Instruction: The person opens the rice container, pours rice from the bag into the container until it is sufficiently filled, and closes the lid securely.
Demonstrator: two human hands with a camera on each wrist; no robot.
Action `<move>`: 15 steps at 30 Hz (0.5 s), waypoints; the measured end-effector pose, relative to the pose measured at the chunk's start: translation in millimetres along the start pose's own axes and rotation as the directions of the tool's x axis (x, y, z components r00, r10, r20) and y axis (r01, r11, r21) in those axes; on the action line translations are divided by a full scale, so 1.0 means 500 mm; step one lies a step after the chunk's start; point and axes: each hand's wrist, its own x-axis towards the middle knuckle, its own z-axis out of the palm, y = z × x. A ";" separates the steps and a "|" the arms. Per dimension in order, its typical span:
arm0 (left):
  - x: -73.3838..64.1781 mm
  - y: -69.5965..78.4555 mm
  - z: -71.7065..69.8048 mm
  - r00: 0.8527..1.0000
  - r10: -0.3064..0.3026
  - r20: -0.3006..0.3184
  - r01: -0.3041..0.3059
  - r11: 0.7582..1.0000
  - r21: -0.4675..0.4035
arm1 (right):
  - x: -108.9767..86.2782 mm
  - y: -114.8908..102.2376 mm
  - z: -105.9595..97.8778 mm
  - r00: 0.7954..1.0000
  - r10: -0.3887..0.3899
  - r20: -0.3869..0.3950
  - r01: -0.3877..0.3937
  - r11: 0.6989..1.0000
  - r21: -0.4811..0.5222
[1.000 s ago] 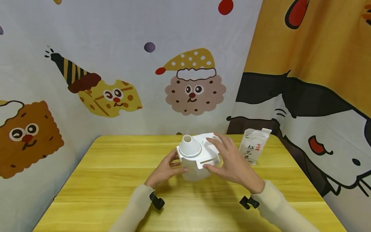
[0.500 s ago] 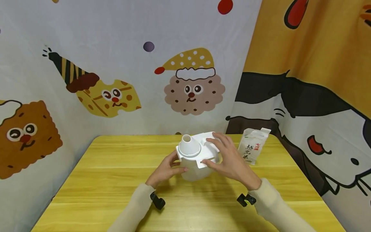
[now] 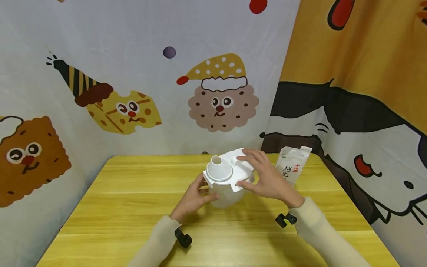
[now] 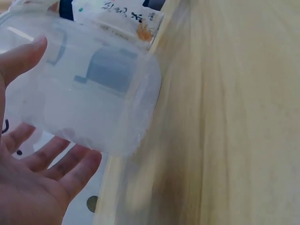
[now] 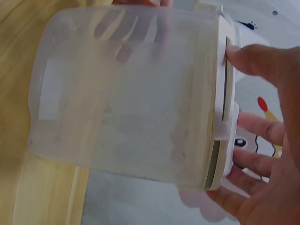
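A translucent plastic food storage container [image 3: 227, 198] stands on the table, with a white lid [image 3: 241, 173] topped by a cone-shaped spout [image 3: 219, 171]. My left hand [image 3: 192, 198] holds its left side, thumb in front and fingers round behind. In the left wrist view, the thumb [image 4: 23, 58] overlaps the clear wall. Over the lid's right side my right hand [image 3: 267, 177] grips, the thumb at a side flap and the fingers along the far edge. The right wrist view shows that slotted flap [image 5: 221, 82] under the thumb [image 5: 253, 58], lying close along the container's upper edge.
A white paper packet with Chinese characters [image 3: 294, 162] stands behind the right hand, partly hidden by it. The wood-grain table [image 3: 133, 211] ends against a cartoon-printed curtain [image 3: 140, 48] at the back and right. Black wrist cameras sit on both sleeves.
The container and its lid have turned slightly, and the slotted flap at the front has tipped down. The right hand has shifted with the lid; the left keeps its hold.
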 end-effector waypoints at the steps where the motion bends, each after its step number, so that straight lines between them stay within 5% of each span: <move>1: -0.002 0.001 0.003 1.000 -0.004 -0.006 0.005 1.000 0.012 | 0.001 0.005 0.000 1.000 -0.013 0.001 0.013 1.000 0.008; 15: -0.022 0.018 0.045 0.996 0.025 -0.081 -0.010 0.984 0.176 | 0.012 0.054 -0.018 0.993 -0.081 0.090 0.066 0.985 0.158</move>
